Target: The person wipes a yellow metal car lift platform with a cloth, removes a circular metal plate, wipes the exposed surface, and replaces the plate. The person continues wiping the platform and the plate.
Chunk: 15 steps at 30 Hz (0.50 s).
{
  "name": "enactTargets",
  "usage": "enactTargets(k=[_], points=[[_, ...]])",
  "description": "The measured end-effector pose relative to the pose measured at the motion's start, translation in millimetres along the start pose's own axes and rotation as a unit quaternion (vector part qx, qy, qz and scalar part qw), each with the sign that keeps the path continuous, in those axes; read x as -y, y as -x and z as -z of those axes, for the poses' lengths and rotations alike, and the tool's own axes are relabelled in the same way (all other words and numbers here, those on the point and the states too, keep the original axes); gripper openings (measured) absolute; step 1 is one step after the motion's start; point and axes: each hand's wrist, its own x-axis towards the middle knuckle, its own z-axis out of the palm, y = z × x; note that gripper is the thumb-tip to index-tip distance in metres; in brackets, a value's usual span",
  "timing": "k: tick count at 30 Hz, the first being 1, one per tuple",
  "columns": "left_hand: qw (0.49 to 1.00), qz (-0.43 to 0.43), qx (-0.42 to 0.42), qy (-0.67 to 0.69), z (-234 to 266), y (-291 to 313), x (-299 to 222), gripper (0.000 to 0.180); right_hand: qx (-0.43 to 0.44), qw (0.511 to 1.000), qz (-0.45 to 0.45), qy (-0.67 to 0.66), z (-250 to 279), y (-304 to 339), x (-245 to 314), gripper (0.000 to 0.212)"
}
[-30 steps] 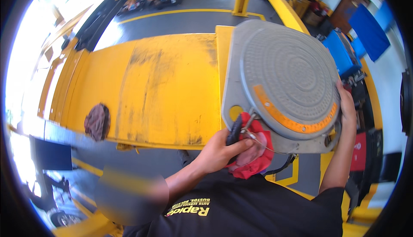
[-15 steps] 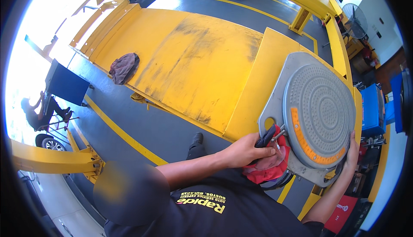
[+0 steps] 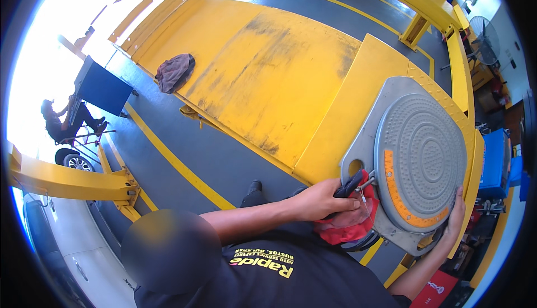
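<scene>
At the right of the frame, a gray round plate (image 3: 429,154) with concentric rings and an orange scale band (image 3: 400,202) sits on its squared gray base (image 3: 361,150), on the end of a long yellow platform (image 3: 263,67). The left hand (image 3: 323,200), just left of the base's lower left corner, has its fingers curled and its thumb pinching a red cloth (image 3: 342,232) and a dark piece (image 3: 350,185) beside a metal pin (image 3: 366,184). The right hand (image 3: 456,217) lies along the lower right edge of plate and base; how tightly its fingers close there I cannot tell. A crumpled dark rag (image 3: 175,73) rests on the platform's near edge, upper left. At the far left, a seated person (image 3: 60,122) is beside a blue panel (image 3: 103,87).
</scene>
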Motion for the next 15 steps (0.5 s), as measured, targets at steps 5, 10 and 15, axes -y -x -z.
enactTargets(k=[5, 10, 15], points=[[1.000, 0.020, -0.002, -0.013, -3, 0, -2, 0.041, 0.007, 0.991, -0.003, 0.131, 8, -5, 8, 0.080], [1.000, -0.009, 0.010, 0.020, -6, -2, -1, 0.041, 0.073, 0.970, -0.028, 0.231, 29, -22, 13, 0.085], [1.000, 0.000, 0.009, 0.008, -8, -7, 6, 0.040, 0.066, 0.952, -0.038, 0.297, 31, -26, 21, 0.085]])
